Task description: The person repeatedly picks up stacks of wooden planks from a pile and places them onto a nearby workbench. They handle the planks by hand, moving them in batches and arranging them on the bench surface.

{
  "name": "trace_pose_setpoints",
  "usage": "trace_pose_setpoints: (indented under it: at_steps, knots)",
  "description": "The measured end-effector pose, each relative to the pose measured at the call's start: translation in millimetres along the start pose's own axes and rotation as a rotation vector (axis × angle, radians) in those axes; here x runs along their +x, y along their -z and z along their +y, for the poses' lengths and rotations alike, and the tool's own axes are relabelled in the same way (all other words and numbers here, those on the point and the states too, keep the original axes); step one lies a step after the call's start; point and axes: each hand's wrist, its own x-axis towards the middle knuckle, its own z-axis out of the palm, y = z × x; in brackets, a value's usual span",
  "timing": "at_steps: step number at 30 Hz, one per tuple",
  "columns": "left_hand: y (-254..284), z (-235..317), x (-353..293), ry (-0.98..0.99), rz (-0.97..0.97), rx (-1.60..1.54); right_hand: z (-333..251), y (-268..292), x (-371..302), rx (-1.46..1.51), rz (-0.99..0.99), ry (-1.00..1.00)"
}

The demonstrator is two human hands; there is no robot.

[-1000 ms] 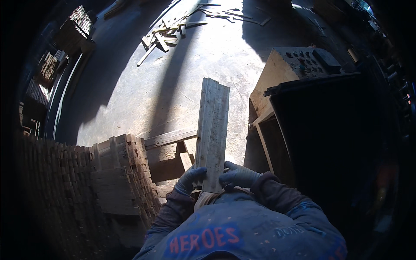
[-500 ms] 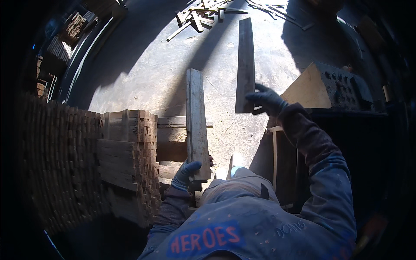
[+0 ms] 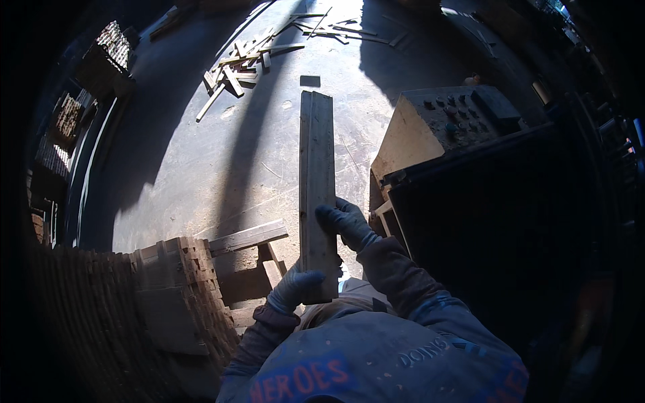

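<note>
Well, both hands are on the wood now. Half a second ago the right hand (image 3: 346, 223) had a separate board out to the side; that one's gone from it, and the hand is back on the long boards (image 3: 317, 164) — thumb on the top face, fingers partly hidden at the right edge. Left hand (image 3: 295, 287) matches before: closed round the near end, thumb on top, fingers out of sight. Looks like at least two layers; can't tell the count. Boards point away from the torso, over the floor (image 3: 269, 144). Also new: a dark piece (image 3: 310, 81) just beyond their far end — maybe the released board, can't tell if it's landed. My read: single board shed, grip two-handed again. Stacked wood (image 3: 158, 289) left, control box (image 3: 413, 134) right.
</note>
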Motion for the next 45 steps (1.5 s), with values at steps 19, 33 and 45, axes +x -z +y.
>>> trace_pose_setpoints:
  at_steps: [19,33,45]
  knots:
    - [-31,8,79,0.218,0.016,0.564,-126,169,-117,0.091,0.961,0.358]
    - [-97,-33,149,0.275,-0.254,0.165,-84,194,-116,0.075,1.244,0.408]
    - [-74,-1,231,-0.550,0.096,1.487,-80,254,-253,0.513,1.224,0.420]
